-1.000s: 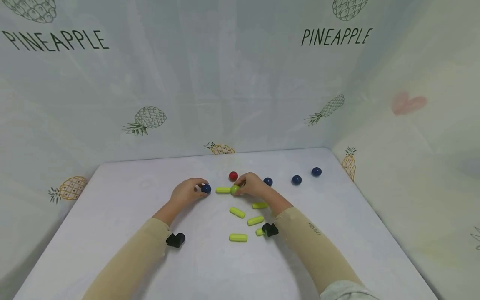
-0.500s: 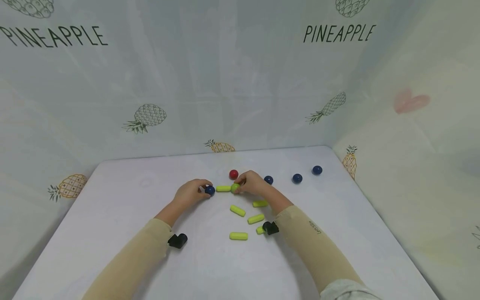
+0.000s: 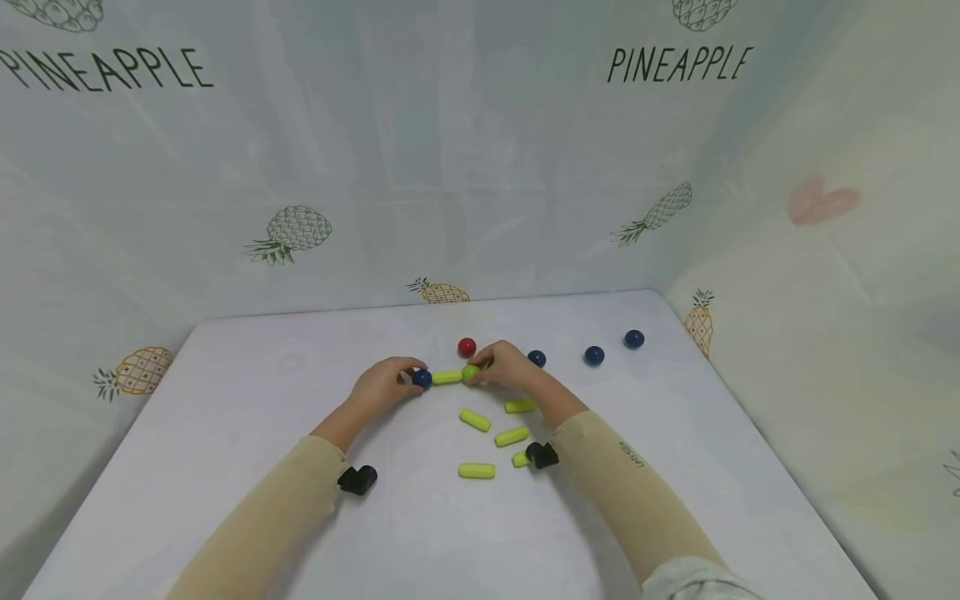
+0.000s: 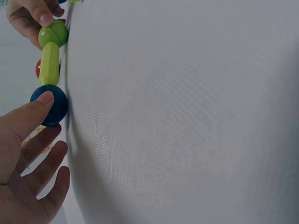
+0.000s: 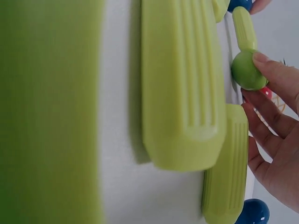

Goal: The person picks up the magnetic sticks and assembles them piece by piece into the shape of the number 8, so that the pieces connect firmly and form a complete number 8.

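My left hand (image 3: 382, 386) pinches a dark blue ball (image 4: 55, 106) between thumb and fingers, its other fingers spread. From that ball a yellow-green ribbed rod (image 3: 447, 377) runs across to a green ball (image 5: 248, 70). The green ball is pinched by my right hand (image 3: 506, 367), thumb on its near side. Ball, rod and ball stand end to end in one line, the blue ball right at the rod's left end. Just behind the green ball sits a red ball (image 3: 467, 347).
Several loose yellow-green rods (image 3: 477, 471) lie on the white table (image 3: 405, 533) in front of my hands, one partly behind the black wrist camera (image 3: 542, 455). Farther right are three blue balls (image 3: 594, 356). A pineapple-print cloth (image 3: 480, 167) hangs behind the table.
My left hand has moved right with the blue ball, from a gap away up to the rod's left end. My right hand stays on the green ball.
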Tool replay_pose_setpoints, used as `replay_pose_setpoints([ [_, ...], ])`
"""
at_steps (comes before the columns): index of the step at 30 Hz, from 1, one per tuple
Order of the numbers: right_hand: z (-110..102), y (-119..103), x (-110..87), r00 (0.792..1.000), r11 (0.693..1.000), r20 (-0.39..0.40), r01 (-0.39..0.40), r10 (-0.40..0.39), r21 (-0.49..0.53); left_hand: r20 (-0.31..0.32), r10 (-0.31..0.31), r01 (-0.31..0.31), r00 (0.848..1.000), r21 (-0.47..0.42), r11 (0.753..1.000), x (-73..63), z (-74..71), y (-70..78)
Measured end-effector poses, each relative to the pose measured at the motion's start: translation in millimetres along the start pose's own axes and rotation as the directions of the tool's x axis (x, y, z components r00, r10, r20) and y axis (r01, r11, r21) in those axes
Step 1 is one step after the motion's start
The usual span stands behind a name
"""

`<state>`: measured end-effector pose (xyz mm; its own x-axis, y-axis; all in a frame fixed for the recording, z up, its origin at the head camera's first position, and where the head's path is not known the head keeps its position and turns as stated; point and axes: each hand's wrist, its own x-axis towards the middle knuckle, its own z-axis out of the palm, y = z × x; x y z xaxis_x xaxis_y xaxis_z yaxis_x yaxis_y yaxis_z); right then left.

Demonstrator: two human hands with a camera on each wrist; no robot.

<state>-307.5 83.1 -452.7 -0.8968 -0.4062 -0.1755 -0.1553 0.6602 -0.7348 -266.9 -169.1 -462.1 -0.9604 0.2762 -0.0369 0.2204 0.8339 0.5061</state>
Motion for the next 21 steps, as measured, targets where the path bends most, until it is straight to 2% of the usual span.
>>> replay_pose_setpoints([
  [6,1,1,0.7,1.0,1.0,-0.01,-0.007,0.007,-0.007,0.016,0.012,-0.011,1.0,-0.087,0.996,2.8,1.3,-6.4],
  [12,2,0,-1.8,1.0,0.999,-0.029,-0.011,0.01,-0.043,0.037,0.004,0.003,0.999,-0.191,0.982,2.4,-1.3,-8.3],
  [17,0,-2,-11.0,0.996,0.999,-0.089,-0.024,0.02,-0.048,0.049,0.001,0.012,0.999,-0.255,0.967,2.6,-1.9,-10.2],
  [21,-3,-3,-21.1,0.996,0.999,-0.086,0.007,-0.01,-0.034,0.062,-0.022,0.039,0.998,-0.276,0.96,5.3,-0.4,-12.2],
])
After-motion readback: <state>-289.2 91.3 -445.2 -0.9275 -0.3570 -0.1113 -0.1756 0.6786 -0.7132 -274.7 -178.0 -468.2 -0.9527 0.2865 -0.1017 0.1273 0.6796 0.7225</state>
